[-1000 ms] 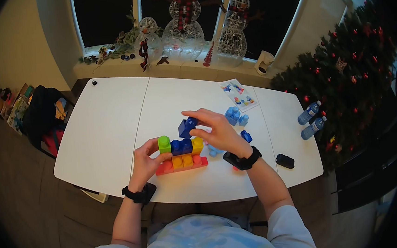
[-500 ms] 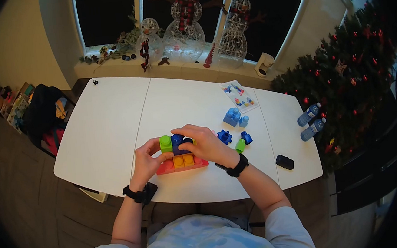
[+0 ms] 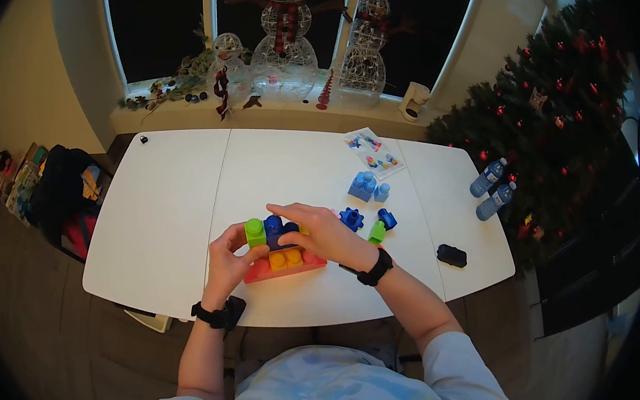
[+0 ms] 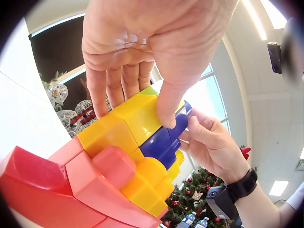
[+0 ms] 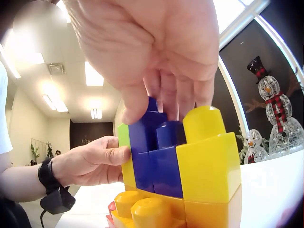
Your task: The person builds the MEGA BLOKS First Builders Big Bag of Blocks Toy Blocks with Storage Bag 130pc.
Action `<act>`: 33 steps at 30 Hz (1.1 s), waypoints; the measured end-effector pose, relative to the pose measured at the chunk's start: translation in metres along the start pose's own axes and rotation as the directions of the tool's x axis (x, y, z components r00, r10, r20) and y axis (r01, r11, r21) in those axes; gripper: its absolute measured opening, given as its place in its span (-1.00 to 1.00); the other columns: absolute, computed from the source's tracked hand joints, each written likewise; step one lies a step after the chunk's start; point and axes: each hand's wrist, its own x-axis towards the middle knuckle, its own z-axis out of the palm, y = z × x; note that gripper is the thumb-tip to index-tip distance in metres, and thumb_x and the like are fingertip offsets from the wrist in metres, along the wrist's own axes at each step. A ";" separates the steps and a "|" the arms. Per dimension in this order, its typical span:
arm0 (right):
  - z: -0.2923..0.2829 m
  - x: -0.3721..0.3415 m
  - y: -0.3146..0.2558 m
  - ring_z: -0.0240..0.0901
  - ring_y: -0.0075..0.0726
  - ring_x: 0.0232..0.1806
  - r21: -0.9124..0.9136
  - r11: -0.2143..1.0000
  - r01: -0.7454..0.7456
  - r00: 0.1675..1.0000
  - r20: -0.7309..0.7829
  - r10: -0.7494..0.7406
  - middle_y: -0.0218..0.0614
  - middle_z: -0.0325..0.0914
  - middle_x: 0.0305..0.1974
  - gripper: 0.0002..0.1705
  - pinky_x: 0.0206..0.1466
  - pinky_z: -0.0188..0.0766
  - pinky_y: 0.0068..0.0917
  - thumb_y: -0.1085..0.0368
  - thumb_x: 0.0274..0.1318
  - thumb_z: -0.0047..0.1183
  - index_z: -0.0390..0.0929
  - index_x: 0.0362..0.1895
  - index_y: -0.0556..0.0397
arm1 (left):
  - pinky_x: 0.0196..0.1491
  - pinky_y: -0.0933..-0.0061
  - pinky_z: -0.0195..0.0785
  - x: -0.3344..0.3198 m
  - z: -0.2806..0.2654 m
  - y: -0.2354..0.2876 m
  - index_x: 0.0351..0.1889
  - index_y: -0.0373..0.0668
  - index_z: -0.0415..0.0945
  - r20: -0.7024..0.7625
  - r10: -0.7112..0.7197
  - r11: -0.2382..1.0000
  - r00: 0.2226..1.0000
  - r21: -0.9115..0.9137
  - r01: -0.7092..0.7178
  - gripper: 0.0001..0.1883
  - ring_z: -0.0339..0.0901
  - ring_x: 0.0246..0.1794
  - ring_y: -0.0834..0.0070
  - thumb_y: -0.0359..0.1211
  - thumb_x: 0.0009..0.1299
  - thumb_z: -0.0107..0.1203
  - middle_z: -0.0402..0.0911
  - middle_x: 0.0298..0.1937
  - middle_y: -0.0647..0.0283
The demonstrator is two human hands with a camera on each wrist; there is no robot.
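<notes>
A toy building-block structure stands near the table's front, with a red-pink base [image 3: 284,270] and orange blocks [image 3: 285,259] above it. At its upper left sits a lime green block [image 3: 255,231]. My left hand [image 3: 227,266] holds the structure's left end, its thumb on the near side and fingers behind. On top, my right hand [image 3: 327,237] pinches a dark blue block [image 5: 142,128] between thumb and fingers, against the green one. Below that lie more dark blue blocks [image 5: 164,168], with a yellow block [image 5: 209,161] at the right end.
Right of the structure lie a dark blue gear-shaped block [image 3: 351,219], a small blue block [image 3: 387,218] and a green block [image 3: 377,231]. Light blue blocks [image 3: 362,187] stand beyond them, near a picture sheet [image 3: 373,153]. Farther right are two water bottles [image 3: 489,178] and a black case [image 3: 451,256].
My right hand has lowered the dark blue block from above onto the structure, beside the green block. My left hand has kept its hold at the left end.
</notes>
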 end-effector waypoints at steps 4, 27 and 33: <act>-0.046 -0.017 0.033 0.69 -0.18 -0.03 -0.069 0.948 -0.310 0.917 -0.286 0.279 -0.11 0.70 0.04 -0.53 -0.05 0.60 -0.31 0.20 0.20 0.35 0.64 0.17 0.04 | 0.29 0.32 0.52 0.000 0.000 -0.003 0.15 -0.31 0.57 -0.009 -0.003 1.000 1.000 0.029 0.003 -0.50 0.71 0.11 0.40 -0.51 0.25 0.47 0.76 0.02 0.16; -0.085 -0.074 0.130 0.68 0.03 0.00 -0.485 0.532 -0.694 0.712 -0.357 0.604 -0.04 0.73 -0.04 -0.48 0.13 0.60 -0.18 0.27 -0.02 0.40 0.68 0.11 -0.03 | 0.28 0.36 0.49 0.001 0.009 -0.014 0.14 -0.26 0.53 0.050 0.041 0.999 0.998 -0.006 -0.041 -0.55 0.65 0.10 0.48 -0.54 0.31 0.42 0.69 0.03 0.26; -0.058 -0.027 0.042 0.69 -0.31 0.02 0.200 0.916 -0.349 0.883 -0.258 0.392 -0.23 0.73 -0.01 -0.48 0.19 0.56 -0.34 0.43 0.09 0.33 0.61 0.19 0.06 | 0.28 0.35 0.50 0.002 0.011 -0.010 0.11 -0.26 0.53 0.039 0.045 0.999 0.998 0.021 -0.046 -0.58 0.65 0.08 0.48 -0.54 0.31 0.41 0.69 0.01 0.26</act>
